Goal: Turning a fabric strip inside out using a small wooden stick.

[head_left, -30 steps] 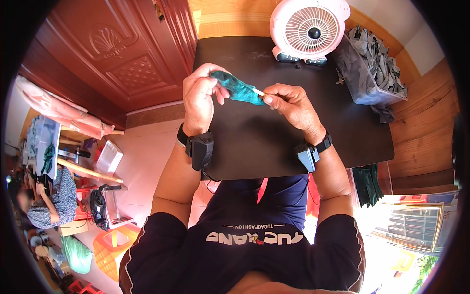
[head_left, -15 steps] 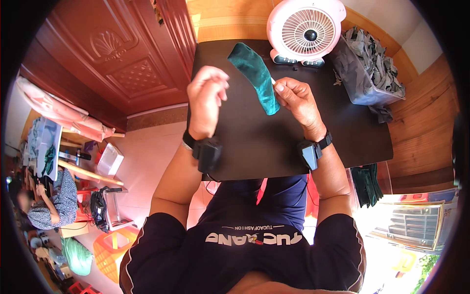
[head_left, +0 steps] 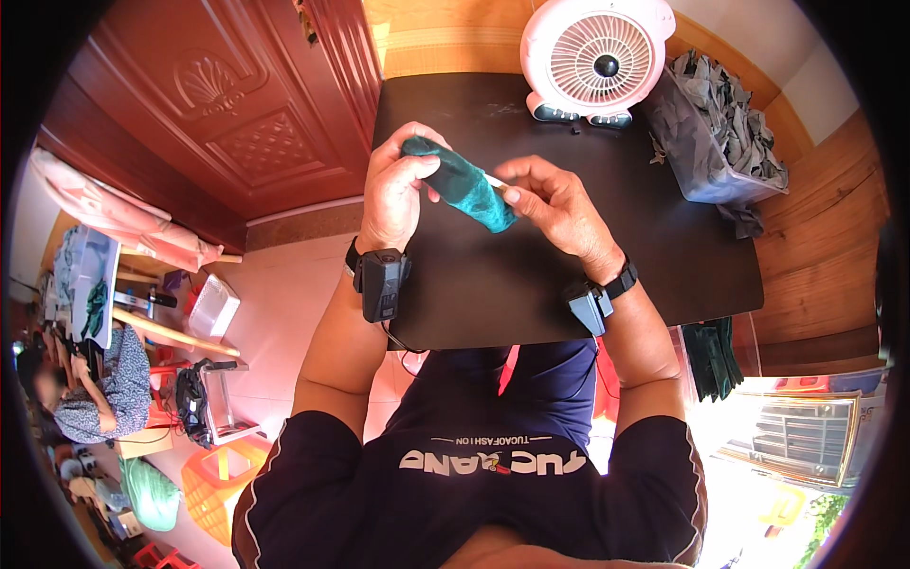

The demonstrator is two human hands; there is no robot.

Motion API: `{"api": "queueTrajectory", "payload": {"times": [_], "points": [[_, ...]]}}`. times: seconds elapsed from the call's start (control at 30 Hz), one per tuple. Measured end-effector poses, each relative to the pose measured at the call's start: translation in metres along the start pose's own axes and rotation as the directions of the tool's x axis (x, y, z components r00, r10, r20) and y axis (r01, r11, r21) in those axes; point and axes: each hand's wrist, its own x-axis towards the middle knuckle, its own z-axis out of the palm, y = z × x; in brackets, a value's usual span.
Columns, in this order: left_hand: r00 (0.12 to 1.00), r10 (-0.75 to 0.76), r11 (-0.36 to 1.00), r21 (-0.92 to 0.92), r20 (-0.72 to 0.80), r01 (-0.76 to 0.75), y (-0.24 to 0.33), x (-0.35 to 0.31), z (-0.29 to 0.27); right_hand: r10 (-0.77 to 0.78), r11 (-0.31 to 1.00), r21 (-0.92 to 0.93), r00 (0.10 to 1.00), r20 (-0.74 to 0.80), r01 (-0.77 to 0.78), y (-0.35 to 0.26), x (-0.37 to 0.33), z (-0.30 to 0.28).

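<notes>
Left hand (head_left: 400,175): pinching, I see, a long green velvety strip (head_left: 462,188).
Right hand (head_left: 561,211): pinching a slim pale stick (head_left: 494,181) beside it.

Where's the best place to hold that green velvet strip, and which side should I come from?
Probably the far-left end of the green velvet strip, from the left, with the thumb on its upper face, as the left hand has it. The strip slants down to the right, and the right hand works a small white-tipped stick at the lower end.
</notes>
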Motion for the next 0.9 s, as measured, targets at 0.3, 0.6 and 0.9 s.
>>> {"api": "queueTrajectory", "payload": {"times": [0.3,0.6,0.9], "points": [[0.997,-0.027,0.998,0.067,0.076,0.022,0.002,0.001,0.005,-0.420,0.845,-0.340,0.906,0.059,0.414,-0.016,-0.005,0.026],[1.000,0.019,0.998,0.057,0.008,-0.020,0.022,-0.008,0.015,-0.495,0.778,-0.447,0.869,-0.004,0.441,-0.031,-0.010,0.028],[0.999,0.007,0.996,0.092,-0.032,-0.004,0.039,-0.037,0.022,-0.422,0.851,-0.332,0.906,0.030,0.407,-0.069,-0.036,0.035]]}}
